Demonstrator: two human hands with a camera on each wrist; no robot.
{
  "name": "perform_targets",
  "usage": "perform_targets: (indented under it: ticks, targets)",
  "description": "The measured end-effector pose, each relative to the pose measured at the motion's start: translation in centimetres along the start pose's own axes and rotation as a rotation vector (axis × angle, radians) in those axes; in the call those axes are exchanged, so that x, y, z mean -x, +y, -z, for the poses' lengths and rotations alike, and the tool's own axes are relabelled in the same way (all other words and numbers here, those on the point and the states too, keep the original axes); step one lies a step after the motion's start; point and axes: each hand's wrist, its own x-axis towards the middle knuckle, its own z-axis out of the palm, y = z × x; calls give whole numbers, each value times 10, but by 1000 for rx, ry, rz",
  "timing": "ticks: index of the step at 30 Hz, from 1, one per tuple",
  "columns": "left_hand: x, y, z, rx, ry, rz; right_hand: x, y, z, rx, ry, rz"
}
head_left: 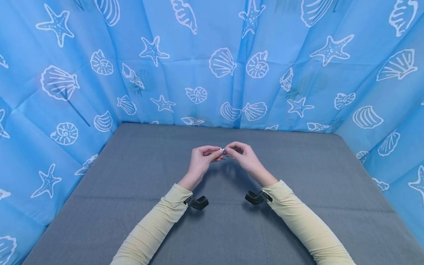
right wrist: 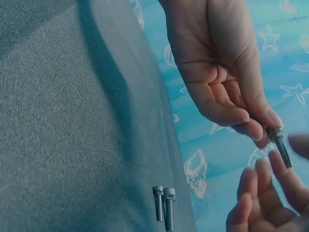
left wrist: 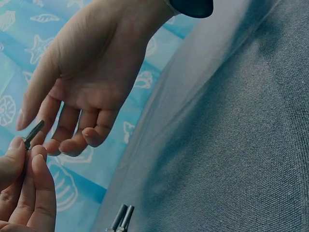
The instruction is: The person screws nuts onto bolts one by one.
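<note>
My right hand [head_left: 245,158] pinches a small metal bolt [right wrist: 282,150] by its head, between thumb and index finger. A ring like a nut sits close under the head, and the threaded shank points toward the other hand. Around the shank's free end, my left hand [head_left: 202,162] has its thumb and fingers spread apart, loosely bent. The left wrist view shows a gap between the left thumb and index finger, with the bolt's shank [left wrist: 36,130] reaching between them. Both hands are raised above the table, close together.
Two more bolts [right wrist: 169,208] lie side by side on the grey cloth-covered table [head_left: 225,228], below the hands. A blue curtain [head_left: 198,48] with white shells and starfish hangs along the table's back and sides. Each wrist wears a dark band mount [head_left: 197,202].
</note>
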Motion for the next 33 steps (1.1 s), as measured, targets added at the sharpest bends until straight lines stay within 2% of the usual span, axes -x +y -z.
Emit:
perform_targets:
  ticks: [7, 11, 17, 23, 33]
  targets:
    - [1, 0, -1, 10, -9, -20, 1, -1, -1, -18, -16, 38]
    - [1, 1, -1, 3, -4, -30, 6, -15, -3, -44, -33, 42]
    - [1, 1, -1, 12, 2, -34, 11, -29, -4, -10, -41, 59]
    - [1, 1, -1, 12, 3, -16, 11, -30, -3, -1, -39, 41]
    - [2, -1, -1, -7, 5, -23, 13, -29, -3, -31, -42, 109]
